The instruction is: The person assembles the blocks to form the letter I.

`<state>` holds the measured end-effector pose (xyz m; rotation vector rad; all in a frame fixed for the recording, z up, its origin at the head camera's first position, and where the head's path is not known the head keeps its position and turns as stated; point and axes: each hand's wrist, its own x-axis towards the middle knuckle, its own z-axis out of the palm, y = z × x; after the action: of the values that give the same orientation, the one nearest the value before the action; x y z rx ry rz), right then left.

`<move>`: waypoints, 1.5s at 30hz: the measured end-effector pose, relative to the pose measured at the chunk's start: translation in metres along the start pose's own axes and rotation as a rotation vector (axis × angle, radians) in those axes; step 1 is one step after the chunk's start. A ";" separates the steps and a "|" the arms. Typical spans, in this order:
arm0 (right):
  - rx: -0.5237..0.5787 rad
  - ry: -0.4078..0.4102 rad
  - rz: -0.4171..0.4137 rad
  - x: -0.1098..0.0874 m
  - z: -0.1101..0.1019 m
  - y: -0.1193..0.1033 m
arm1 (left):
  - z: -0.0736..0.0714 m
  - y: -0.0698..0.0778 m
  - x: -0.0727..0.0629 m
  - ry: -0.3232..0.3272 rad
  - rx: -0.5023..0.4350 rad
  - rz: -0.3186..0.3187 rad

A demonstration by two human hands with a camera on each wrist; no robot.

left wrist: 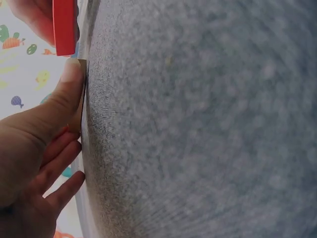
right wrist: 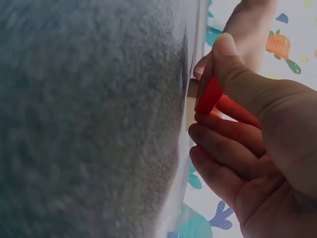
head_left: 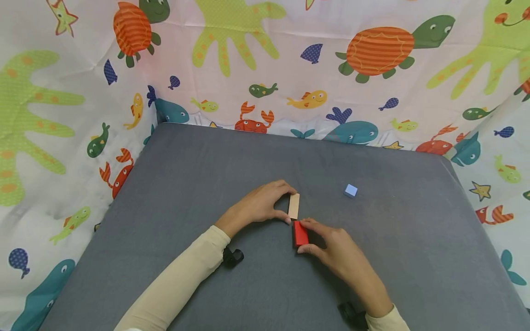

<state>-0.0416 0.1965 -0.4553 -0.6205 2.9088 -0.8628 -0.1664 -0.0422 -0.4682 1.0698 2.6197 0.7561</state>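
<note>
Red block (head_left: 301, 234), pinched in the right hand (head_left: 340, 253), is just nearer than the wooden block (head_left: 293, 206), whose ends I see the left hand (head_left: 261, 204) gripping; both long axes run near to far, almost in line. Grey tabletop (head_left: 198, 170) leaves me room on either side, the blue cube (head_left: 350, 191) lying off right, slightly farther.

Front block (head_left: 301, 234) before rear block (head_left: 293, 206), cube (head_left: 350, 191) farther right

One left hand (left wrist: 32, 148) pinches a tan block (left wrist: 76, 118) at the grey bench (left wrist: 208, 119). One right hand (left wrist: 37, 15) holds a red block (left wrist: 64, 27) near the left thumb. Printed cloth (left wrist: 25, 82) behind.
</note>
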 end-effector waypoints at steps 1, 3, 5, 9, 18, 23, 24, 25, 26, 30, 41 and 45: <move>0.001 -0.003 0.008 0.000 0.001 0.000 | 0.000 0.000 0.000 -0.003 0.004 -0.001; -0.002 -0.008 0.020 0.000 0.002 -0.001 | 0.000 0.002 0.000 -0.009 0.004 -0.009; -0.010 -0.011 0.028 0.001 0.004 -0.002 | 0.000 0.003 -0.001 -0.008 0.007 -0.017; -0.033 -0.005 0.036 0.003 0.004 -0.004 | -0.001 0.005 -0.001 0.004 0.029 -0.035; -0.071 -0.004 0.062 0.003 0.008 -0.006 | 0.001 0.009 0.000 -0.001 0.048 -0.035; -0.105 0.007 0.052 0.005 0.010 -0.009 | -0.001 0.010 0.002 -0.016 0.044 -0.054; -0.114 0.006 0.053 0.005 0.010 -0.010 | -0.002 0.010 0.002 -0.016 0.046 -0.059; -0.124 0.003 0.055 0.006 0.010 -0.011 | -0.002 0.011 0.002 -0.017 0.049 -0.063; -0.134 0.001 0.057 0.006 0.010 -0.011 | -0.002 0.011 0.002 -0.017 0.055 -0.066; -0.159 -0.005 0.056 0.004 0.009 -0.013 | -0.002 0.013 0.005 -0.019 0.070 -0.062; -0.158 0.005 0.015 0.003 0.009 -0.016 | -0.003 0.011 0.004 -0.020 0.075 -0.053; -0.197 0.020 0.015 0.004 0.010 -0.017 | -0.003 0.011 0.004 -0.014 0.065 -0.046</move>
<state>-0.0374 0.1766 -0.4545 -0.6040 3.0360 -0.5881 -0.1636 -0.0340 -0.4603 1.0244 2.6640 0.6552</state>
